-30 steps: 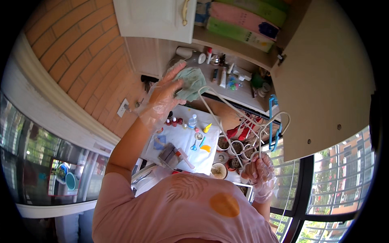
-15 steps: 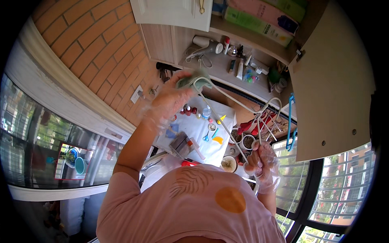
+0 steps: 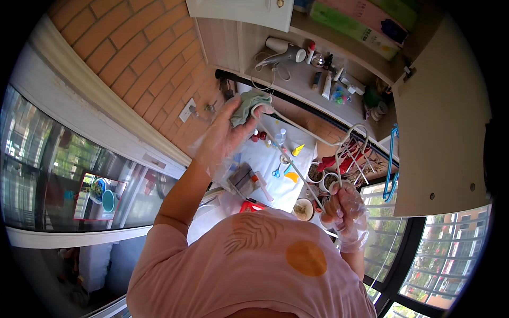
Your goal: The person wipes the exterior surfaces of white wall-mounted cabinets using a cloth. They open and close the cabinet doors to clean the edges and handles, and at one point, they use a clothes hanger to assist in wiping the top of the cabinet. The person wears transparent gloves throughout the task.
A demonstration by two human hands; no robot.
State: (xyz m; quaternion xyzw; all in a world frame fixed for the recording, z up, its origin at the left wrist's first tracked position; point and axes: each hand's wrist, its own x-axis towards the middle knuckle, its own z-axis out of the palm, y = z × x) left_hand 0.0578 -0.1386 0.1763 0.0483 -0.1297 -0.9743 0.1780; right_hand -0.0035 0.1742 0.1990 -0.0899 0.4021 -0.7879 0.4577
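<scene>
Both my hands wear thin clear plastic gloves. My left hand (image 3: 225,132) is closed around a crumpled pale green cloth (image 3: 248,107), which bears against one narrow end of a white clothes hanger (image 3: 305,129). At the hanger's other side, my right hand (image 3: 345,209) grips its frame with curled fingers. The hanger is held up tilted over a white-covered table, its curved hook toward the right. Part of the hanger's end is hidden by the cloth and the left fingers.
The white table (image 3: 293,200) carries bottles, blue scissors (image 3: 276,173), a yellow tube (image 3: 298,150) and a grey cloth (image 3: 241,180). Plant pots (image 3: 313,172) stand right of it. Ahead, a cabinet shelf holds a hair dryer (image 3: 286,51); its open door (image 3: 442,132) reaches out at right, near blue hangers (image 3: 391,164).
The cloth and left hand have shifted slightly left, and the cloth is no longer blurred. My right hand keeps its grip on the hanger. The whole view has turned a little.
</scene>
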